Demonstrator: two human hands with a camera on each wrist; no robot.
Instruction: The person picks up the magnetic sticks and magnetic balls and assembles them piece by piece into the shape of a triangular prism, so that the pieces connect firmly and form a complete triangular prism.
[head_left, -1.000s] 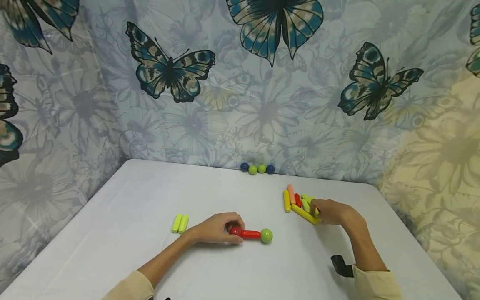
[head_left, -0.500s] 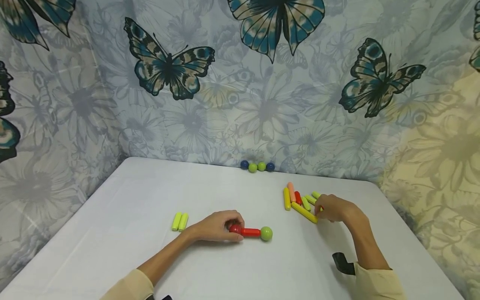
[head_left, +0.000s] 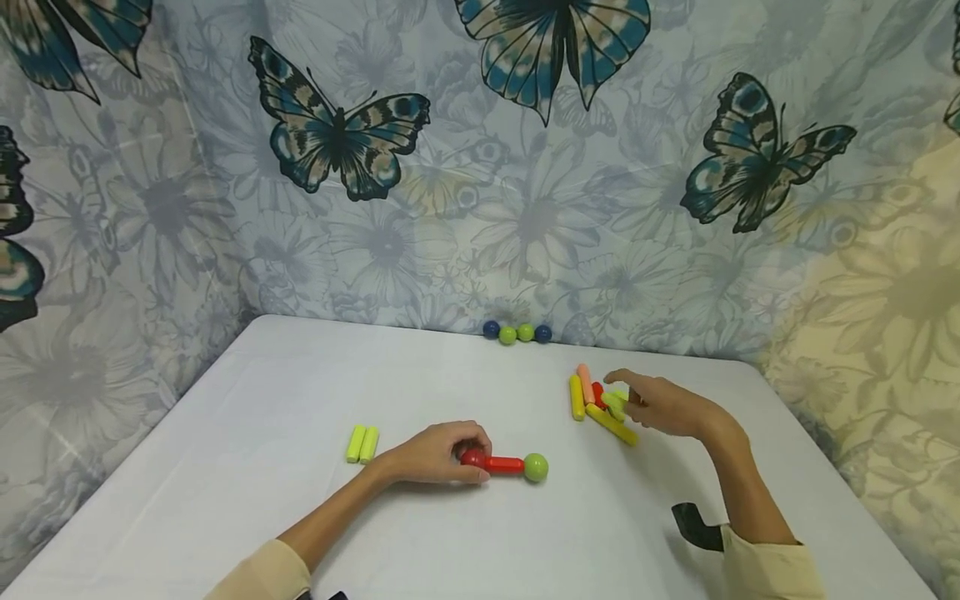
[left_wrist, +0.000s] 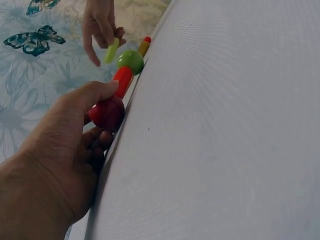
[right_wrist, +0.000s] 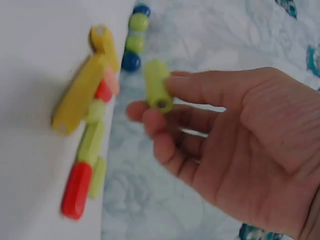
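I watch from afar as the left hand point(head_left: 438, 454) grips a red ball point(head_left: 472, 459) mid-table, a red rod point(head_left: 506, 465) and a green ball point(head_left: 536, 467) extending to its right. At far right, the right hand point(head_left: 667, 406) pinches a lime stick point(right_wrist: 156, 82) between thumb and fingers beside the pile point(head_left: 597, 394). I see yellow sticks point(head_left: 577, 397), an orange stick point(head_left: 586, 384), red sticks point(right_wrist: 76, 190) and lime sticks point(right_wrist: 91, 142) crowding its left side. A lime pair point(head_left: 368, 445) lies beside the left wrist; four balls point(head_left: 507, 335) line the far edge against butterfly cloth point(head_left: 540, 250). White tabletop point(head_left: 405, 375) separates the green ball from the pile and runs from the pair to the left edge. A black strap point(head_left: 697, 527) juts from the right sleeve point(head_left: 772, 571).
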